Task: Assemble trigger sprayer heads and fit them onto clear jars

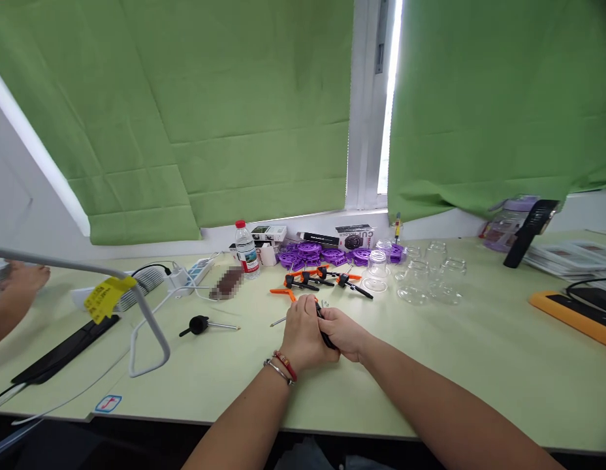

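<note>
My left hand (302, 334) and my right hand (345, 331) meet over the pale green table (479, 365), both closed around one small black part with an orange end (320, 321). The left wrist wears bracelets. Just beyond the hands lie several black and orange clip-like parts (322, 279). A thin metal pin (278, 321) rests left of my left hand. Behind the clips are several purple round plastic pieces (310, 253).
Several clear glass cups (420, 277) stand at the right, a water bottle (247, 249) and a black-handled screwdriver (205, 324) at the left. Another person's hand (23, 277) shows at the far left. An orange-edged tablet (574, 310) lies at the right edge. Green curtains hang behind.
</note>
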The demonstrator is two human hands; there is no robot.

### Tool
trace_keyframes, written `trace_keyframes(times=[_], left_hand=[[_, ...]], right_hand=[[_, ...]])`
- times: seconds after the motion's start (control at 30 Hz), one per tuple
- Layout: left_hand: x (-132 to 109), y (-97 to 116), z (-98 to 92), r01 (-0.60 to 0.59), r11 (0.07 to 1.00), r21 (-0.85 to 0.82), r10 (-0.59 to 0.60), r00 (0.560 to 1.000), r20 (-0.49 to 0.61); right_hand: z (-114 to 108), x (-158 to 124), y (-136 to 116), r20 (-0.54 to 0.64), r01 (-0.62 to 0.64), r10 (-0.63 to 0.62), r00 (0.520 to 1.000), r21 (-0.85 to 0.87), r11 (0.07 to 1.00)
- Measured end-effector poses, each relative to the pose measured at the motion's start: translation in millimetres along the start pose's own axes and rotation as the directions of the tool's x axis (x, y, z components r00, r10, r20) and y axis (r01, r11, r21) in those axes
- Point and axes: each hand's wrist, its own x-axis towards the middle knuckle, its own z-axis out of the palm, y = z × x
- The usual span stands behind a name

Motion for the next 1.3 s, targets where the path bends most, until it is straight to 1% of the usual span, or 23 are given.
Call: trace_keyframes(times=[0.1, 0.17, 0.23, 0.27, 0.3, 0.33, 0.37, 0.4, 0.47, 0.53, 0.6, 0.7, 0.77, 0.87, 1.03, 1.3], left_hand=[[0.6, -1.1, -2.3, 0.033, 0.999, -0.015, -0.033, 0.999, 0.009], [0.8, -6.0, -3.3, 0.056, 0.998, -0.012, -0.056, 0.998, 0.008], [1.3, -13.0, -5.3, 0.080, 0.997, 0.008, -0.080, 0.997, -0.004], [1.8, -16.7, -6.7, 0.096, 0.995, 0.020, -0.095, 0.995, -0.015], [2.5, -20.0, -8.4, 0.108, 0.994, 0.032, -0.107, 0.994, -0.024], [3.4, -22.9, -10.0, 0.123, 0.992, 0.041, -0.122, 0.992, -0.029], [4.3, -25.1, -11.4, 0.139, 0.989, 0.049, -0.137, 0.990, -0.028], [5.3, -26.7, -12.4, 0.149, 0.987, 0.057, -0.148, 0.989, -0.019], [6.9, -28.1, -13.1, 0.150, 0.986, 0.069, -0.151, 0.988, 0.015], [7.8, -28.4, -12.3, 0.135, 0.988, 0.080, -0.139, 0.989, 0.045], [8.1, -28.7, -11.1, 0.125, 0.988, 0.086, -0.130, 0.990, 0.058], [8.2, -29.7, -10.0, 0.134, 0.988, 0.081, -0.140, 0.988, 0.071], [8.3, -30.5, -9.6, 0.143, 0.987, 0.077, -0.149, 0.986, 0.074], [8.2, -31.1, -8.9, 0.127, 0.988, 0.082, -0.133, 0.989, 0.069], [7.9, -29.9, -8.4, 0.114, 0.989, 0.096, -0.120, 0.990, 0.070], [9.2, -29.1, -8.9, 0.145, 0.982, 0.120, -0.155, 0.985, 0.080]], right_hand=[[0.7, -0.6, -4.9, 0.007, 0.019, -0.019, 1.000, -0.009, 1.000], [-3.9, -0.9, -11.8, 0.012, 0.008, -0.007, 1.000, -0.028, 1.000], [-15.8, -0.4, -21.8, -0.010, 0.006, -0.006, 1.000, -0.054, 0.999], [-24.7, 0.3, -27.2, -0.060, 0.022, -0.026, 0.998, -0.077, 0.997], [-35.0, 1.4, -32.5, -0.145, 0.071, -0.088, 0.986, -0.119, 0.990], [-46.2, 2.9, -37.0, -0.248, 0.113, -0.159, 0.956, -0.189, 0.975], [-57.5, 4.9, -40.3, -0.338, 0.114, -0.222, 0.915, -0.312, 0.943], [-68.0, 7.3, -42.3, -0.381, 0.072, -0.266, 0.885, -0.453, 0.888], [-83.9, 13.2, -41.8, -0.402, 0.001, -0.272, 0.874, -0.558, 0.830], [-90.8, 20.6, -37.1, -0.369, -0.043, -0.253, 0.894, -0.633, 0.773], [-90.0, 28.9, -31.5, -0.313, -0.055, -0.246, 0.917, -0.713, 0.699], [-82.1, 40.7, -26.6, -0.245, -0.060, -0.244, 0.938, -0.809, 0.585], [-76.8, 46.5, -25.8, -0.228, -0.073, -0.239, 0.944, -0.850, 0.521], [-71.2, 51.9, -24.8, -0.235, -0.108, -0.237, 0.943, -0.887, 0.449], [-67.7, 55.0, -20.7, -0.270, -0.166, -0.245, 0.931, -0.912, 0.375], [-66.5, 56.6, -20.2, -0.298, -0.213, -0.239, 0.924, -0.922, 0.324]])
